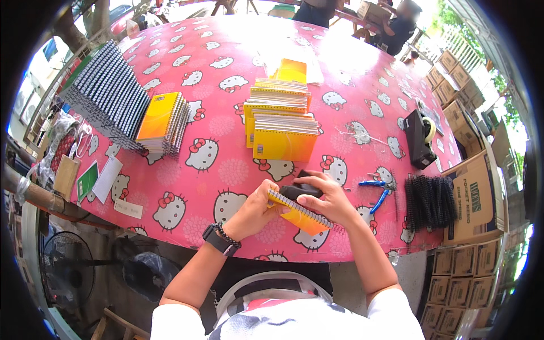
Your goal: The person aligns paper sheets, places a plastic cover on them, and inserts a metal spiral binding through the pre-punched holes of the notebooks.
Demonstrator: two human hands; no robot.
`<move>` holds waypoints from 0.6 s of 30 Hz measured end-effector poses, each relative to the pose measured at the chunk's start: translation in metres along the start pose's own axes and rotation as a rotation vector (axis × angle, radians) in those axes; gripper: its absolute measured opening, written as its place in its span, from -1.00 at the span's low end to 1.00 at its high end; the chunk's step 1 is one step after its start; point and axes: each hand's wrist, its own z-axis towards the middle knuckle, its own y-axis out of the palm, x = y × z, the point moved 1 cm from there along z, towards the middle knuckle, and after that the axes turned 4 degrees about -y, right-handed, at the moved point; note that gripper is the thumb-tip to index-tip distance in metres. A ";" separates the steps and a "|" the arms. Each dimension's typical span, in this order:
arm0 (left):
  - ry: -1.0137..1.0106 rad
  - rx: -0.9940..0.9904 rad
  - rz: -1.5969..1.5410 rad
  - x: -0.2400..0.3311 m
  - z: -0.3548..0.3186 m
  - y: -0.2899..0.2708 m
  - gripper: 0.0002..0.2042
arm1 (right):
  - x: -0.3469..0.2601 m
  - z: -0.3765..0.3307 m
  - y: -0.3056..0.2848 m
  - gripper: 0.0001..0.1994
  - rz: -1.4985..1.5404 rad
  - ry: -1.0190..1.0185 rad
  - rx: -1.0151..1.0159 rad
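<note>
Close to the table's near edge, my left hand (258,209) is closed around one end of a yellow-orange spiral notebook (309,222), thumb along its edge. A coil binding runs through the holes of that edge, and its loose end sticks out on the right. My right hand (331,197) is closed on a black object (296,191), held against or just above the coil; its kind I cannot make out. Beyond the hands stand stacks of yellow notebooks (285,144). Blue-handled pliers (378,195) lie to the right of my right hand.
Black plastic coils (429,203) are piled at the right, beside a cardboard box (476,198). A black tape dispenser (418,139) stands behind them. At the left are tall stacks of bound notebooks (107,93) and a shorter yellow stack (161,119). People are in the background.
</note>
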 end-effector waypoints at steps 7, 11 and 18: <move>0.092 0.040 0.134 0.024 0.001 0.009 -0.69 | -0.028 -0.020 -0.031 -0.48 -0.310 -0.273 0.286; 0.235 0.081 0.282 0.045 0.005 0.022 -0.71 | -0.058 -0.024 -0.005 -0.67 -0.009 -0.326 0.301; 0.253 0.126 0.280 0.062 0.004 0.024 -0.75 | -0.054 -0.026 -0.003 -0.77 0.126 -0.380 0.354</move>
